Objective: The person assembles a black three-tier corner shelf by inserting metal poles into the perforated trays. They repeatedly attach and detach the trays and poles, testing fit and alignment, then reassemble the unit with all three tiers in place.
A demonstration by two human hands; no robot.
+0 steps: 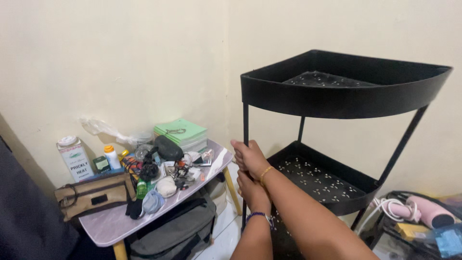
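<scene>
Both hands on the front-left upright of the black metal quarter-round corner shelf rack (337,91), stacked one over the other. Which hand sits on top isn't certain; reading the upper one with the gold bangle as the right hand (250,156) and the lower one with the purple beaded band as the left hand (252,190). Each grip looks closed around the thin black leg post (246,123). Step in hand, by my read: holding or steadying the rack by that post. Rack stands in the room corner against the cream wall, just right of the small marble-look tabletop (103,226) crowded with bottles, a tan pouch (94,192) and green notebooks (181,131). Rack has perforated tray shelves with raised rims, both visible tiers bare. Pink hair dryer (426,209) lies low at right.
</scene>
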